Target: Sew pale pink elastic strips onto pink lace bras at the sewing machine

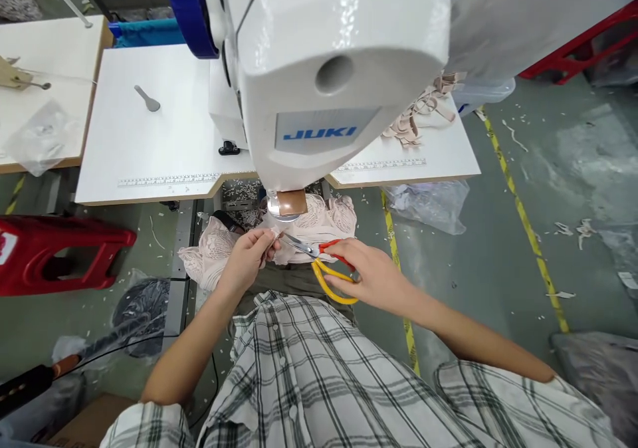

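the bulky sewing machine (343, 69) overhangs the pale lace garment (321, 219), so the bunched fabric, or the left hand (249, 254), might get nicked if the right hand (373, 272) lets the scissors (316, 251) slip. glossy, rounded casing sits above soft, scalloped openwork; left fingertips pinch together on a small pale bit, seemingly garment; right fingers curl through smooth red-and-yellow handles behind slim, shiny metal blades.

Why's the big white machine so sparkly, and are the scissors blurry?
In the head view, speckled glare, probably reflected light, sparkles on the white machine; in the head view, the scissors look fairly sharp, not smeary; also in the head view, the floor has a pale shine at right.
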The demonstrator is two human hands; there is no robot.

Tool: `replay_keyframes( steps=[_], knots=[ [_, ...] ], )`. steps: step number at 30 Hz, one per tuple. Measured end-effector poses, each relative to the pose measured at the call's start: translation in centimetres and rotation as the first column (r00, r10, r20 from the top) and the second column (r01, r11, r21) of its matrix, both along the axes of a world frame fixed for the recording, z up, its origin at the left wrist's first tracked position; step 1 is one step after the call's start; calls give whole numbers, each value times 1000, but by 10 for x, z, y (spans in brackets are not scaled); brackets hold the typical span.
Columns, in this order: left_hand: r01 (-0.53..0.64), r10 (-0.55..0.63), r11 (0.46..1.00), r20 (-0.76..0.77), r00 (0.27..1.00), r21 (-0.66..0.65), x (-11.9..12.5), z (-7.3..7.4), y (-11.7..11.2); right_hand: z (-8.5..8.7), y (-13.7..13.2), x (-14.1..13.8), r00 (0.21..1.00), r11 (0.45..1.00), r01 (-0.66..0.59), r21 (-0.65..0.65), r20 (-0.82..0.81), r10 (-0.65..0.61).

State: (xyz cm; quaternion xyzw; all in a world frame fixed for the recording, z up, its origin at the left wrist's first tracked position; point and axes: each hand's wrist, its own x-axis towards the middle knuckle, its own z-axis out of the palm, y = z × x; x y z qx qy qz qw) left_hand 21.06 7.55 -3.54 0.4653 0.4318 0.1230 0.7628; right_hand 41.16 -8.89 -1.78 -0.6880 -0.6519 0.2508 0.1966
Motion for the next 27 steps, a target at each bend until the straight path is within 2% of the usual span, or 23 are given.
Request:
replay_keyframes(
  steps=[5,8,15,17,20,23,27],
  knots=[
    [5,-1,992,-36,999,122,-2,3,0,-6,16,-4,1000,1000,-2,-17,-29,1],
    [54,-42,981,-69,997,186,-4,4,2,-5,18,-6,997,998,21,-62,-74,-26],
    [61,-48,978,-68,997,201,-3,3,0,-5,18,-6,996,997,21,-74,-90,-28],
    [51,-43,984,-49,998,173,-4,2,1,-6,16,-4,994,997,17,-72,-108,-25],
    [15,-16,1000,32,999,3,-6,-2,4,-9,10,-1,988,996,65,-67,-137,-73],
    [-28,40,990,86,996,-137,-10,-7,6,-11,4,-1,974,990,125,-66,-180,-135],
    [-99,113,984,85,990,-147,-14,-14,7,-11,2,-6,967,992,96,-80,-231,-112]
  ],
)
